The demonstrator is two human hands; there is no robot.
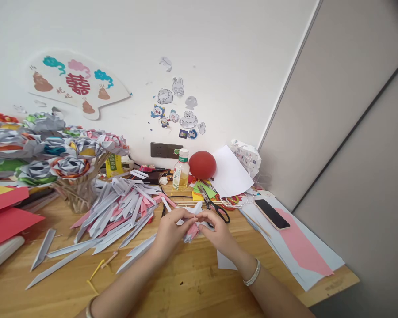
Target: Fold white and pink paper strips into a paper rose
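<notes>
Both my hands meet over the middle of the table, fingertips pinched together. Between my left hand (172, 227) and my right hand (216, 232) is a folded paper piece (192, 230) in white and pink, partly hidden by the fingers. White folded strips stick up behind the fingertips. Just beyond my right hand lie black-handled scissors (214, 205), their blades pointing away. To the left of my left hand spreads a heap of folded paper strips (122, 205), mostly white with some pink.
Paper flowers (71, 167) on sticks fill a clear container (81, 194) at left. At the back stand a drink bottle (181, 172) and a red balloon (202, 165). A phone (272, 214) lies on paper sheets (298, 243) at right. Red paper (11, 225) sits far left.
</notes>
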